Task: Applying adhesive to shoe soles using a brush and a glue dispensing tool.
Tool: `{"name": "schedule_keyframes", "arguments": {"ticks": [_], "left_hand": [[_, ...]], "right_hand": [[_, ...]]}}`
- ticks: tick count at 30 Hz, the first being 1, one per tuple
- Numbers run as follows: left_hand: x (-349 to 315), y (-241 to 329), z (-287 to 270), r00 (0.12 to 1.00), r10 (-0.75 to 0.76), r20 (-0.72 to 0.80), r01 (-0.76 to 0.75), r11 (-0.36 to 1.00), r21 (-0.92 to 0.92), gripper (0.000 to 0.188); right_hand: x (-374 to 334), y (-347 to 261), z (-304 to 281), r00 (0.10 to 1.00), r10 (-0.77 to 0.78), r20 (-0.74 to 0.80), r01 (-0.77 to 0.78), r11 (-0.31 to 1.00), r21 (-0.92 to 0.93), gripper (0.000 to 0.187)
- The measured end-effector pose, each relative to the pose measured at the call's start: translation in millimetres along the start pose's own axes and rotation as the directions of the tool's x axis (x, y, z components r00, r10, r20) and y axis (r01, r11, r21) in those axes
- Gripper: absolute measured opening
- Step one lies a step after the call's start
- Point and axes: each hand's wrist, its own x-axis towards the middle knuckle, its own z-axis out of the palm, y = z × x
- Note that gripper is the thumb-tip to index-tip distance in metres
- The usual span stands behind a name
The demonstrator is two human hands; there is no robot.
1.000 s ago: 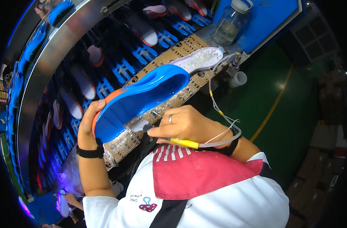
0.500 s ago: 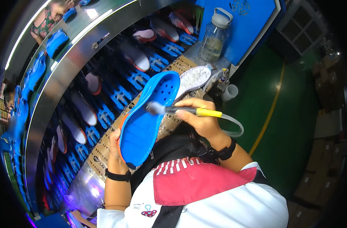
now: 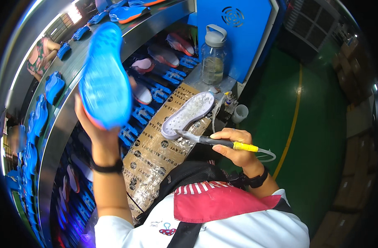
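Note:
My left hand (image 3: 93, 129) is closed around the heel end of a blue shoe sole (image 3: 105, 78) with an orange edge. It is raised at the conveyor's near edge, toe end up, smeared by motion. In my right hand (image 3: 240, 152) is a glue brush (image 3: 216, 141) with a black and yellow handle and a clear tube running off its end. The bristles point left, by the near end of a pale lilac sole (image 3: 170, 123) lying on the cardboard. White crumbly bits fill the far part of that sole. Whether the bristles touch it I cannot tell.
A curved conveyor (image 3: 67, 97) with several blue soles runs along the left. Below it, shoe uppers (image 3: 162, 56) stand on a rack with blue holders. Past the cardboard (image 3: 149, 161) are a lidded clear jug (image 3: 213, 58), a white cup (image 3: 240, 113) and a blue cabinet (image 3: 247, 45).
My left hand has carried the blue sole up and left, from above the cardboard to the conveyor's edge. The brush has moved slightly right and down, away from the blue sole.

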Motion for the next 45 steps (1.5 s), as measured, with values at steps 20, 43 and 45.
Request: {"name": "schedule_keyframes", "arguments": {"ticks": [20, 43, 45], "left_hand": [[26.0, 138.8, -185.5, 0.856, 0.504, -0.117, 0.461, -0.64, 0.615, 0.052], [-45.3, 40.0, -77.4, 0.983, 0.087, -0.159, -0.169, 0.766, -0.621, 0.064], [-53.2, 39.6, -70.5, 0.988, 0.062, -0.142, -0.135, 0.795, -0.591, 0.064]], "right_hand": [[-0.6, 20.2, 3.9, 0.996, 0.086, 0.01, -0.087, 0.981, 0.175, 0.024], [-3.0, 9.9, 20.4, 0.97, 0.238, 0.053, -0.242, 0.914, 0.324, 0.023], [-4.0, 11.3, 18.4, 0.97, 0.237, 0.045, -0.24, 0.923, 0.302, 0.022]]}}
